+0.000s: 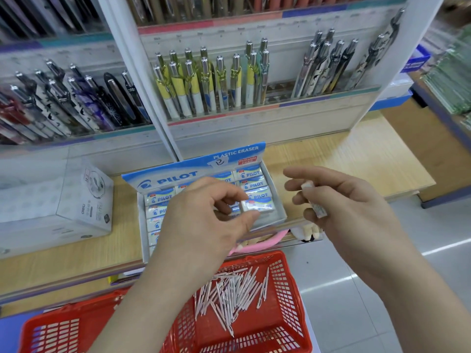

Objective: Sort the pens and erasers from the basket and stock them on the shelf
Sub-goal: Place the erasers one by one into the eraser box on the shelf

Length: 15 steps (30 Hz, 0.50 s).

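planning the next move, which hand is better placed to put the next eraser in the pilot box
Likely right: the right hand holds a loose eraser just beside the Pilot box, while the left hand is busy pinching another eraser over its front right corner.

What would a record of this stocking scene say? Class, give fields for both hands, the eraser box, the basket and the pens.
left hand: pinches an eraser at the box's near right corner
right hand: holds a spare eraser, right of the box
eraser box: open, on the wooden shelf, rows of erasers inside
basket: red, below the shelf
pens: loose pile in the basket
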### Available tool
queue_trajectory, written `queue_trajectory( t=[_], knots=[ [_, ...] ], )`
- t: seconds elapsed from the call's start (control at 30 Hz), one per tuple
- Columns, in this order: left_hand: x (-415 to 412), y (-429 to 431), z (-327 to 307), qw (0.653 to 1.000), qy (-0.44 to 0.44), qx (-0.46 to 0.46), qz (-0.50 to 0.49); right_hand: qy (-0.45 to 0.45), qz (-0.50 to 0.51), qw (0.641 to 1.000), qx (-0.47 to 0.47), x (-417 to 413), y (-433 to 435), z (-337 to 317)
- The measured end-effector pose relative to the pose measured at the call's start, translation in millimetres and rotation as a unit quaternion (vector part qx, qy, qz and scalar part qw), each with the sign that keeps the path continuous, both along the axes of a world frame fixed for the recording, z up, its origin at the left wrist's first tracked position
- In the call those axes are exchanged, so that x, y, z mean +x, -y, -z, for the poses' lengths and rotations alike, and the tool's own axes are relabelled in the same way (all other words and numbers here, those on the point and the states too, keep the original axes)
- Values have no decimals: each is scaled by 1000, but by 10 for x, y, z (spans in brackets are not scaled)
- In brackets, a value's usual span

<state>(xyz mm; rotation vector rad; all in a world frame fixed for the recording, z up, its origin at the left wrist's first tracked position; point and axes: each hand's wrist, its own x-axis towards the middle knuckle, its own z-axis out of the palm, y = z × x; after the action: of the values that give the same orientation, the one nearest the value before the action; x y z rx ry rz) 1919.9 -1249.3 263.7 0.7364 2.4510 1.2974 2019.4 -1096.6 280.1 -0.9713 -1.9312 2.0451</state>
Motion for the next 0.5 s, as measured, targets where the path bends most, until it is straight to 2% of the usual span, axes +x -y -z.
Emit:
queue_trajectory(
  t=[0.07,0.27,0.5],
  knots=[
    [-1,-30,64,999,-47,-22,15,3,7,1000,-24,26,-35,45],
    [-13,-110,162,989,-112,-89,34,-36,29,996,-76,48,0,134],
    [-68,-202,62,971,-146,-174,70,-35,66,997,-24,64,35,114]
  ],
)
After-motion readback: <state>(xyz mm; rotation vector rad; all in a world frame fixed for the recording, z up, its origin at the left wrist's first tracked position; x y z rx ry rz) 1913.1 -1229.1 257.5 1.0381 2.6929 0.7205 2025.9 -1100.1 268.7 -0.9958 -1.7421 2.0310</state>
